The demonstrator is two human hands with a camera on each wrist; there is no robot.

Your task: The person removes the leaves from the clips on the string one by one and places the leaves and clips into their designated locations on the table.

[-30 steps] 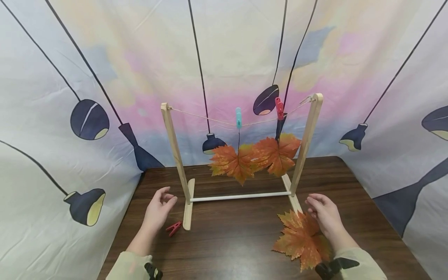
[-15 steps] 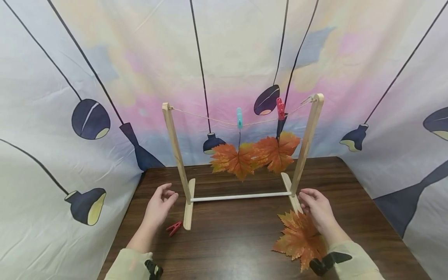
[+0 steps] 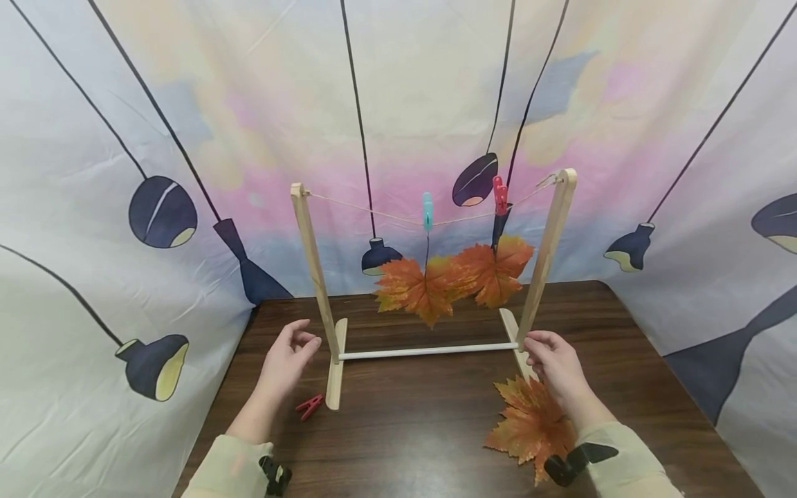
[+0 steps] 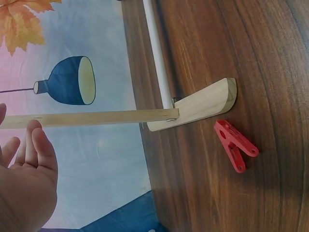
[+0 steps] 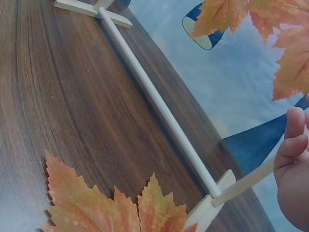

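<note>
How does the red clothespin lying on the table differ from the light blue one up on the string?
The red clothespin lies on the table, while the light blue clothespin is up on the string. The red clothespin grips nothing; the light blue clothespin has an orange leaf hanging below it by its stem. The red clothespin lies on its side, while the light blue clothespin stands upright. Both are clothespins.

It was a small booth-like corner, screened behind and on both sides by fabric (image 3: 423,83) whose creases and folds gave it away as cloth. Printed pendant lamps (image 3: 161,211) and pastel patches decorated it. A dark wood-grain table (image 3: 405,429) stood inside; home or studio could not be told.
</note>
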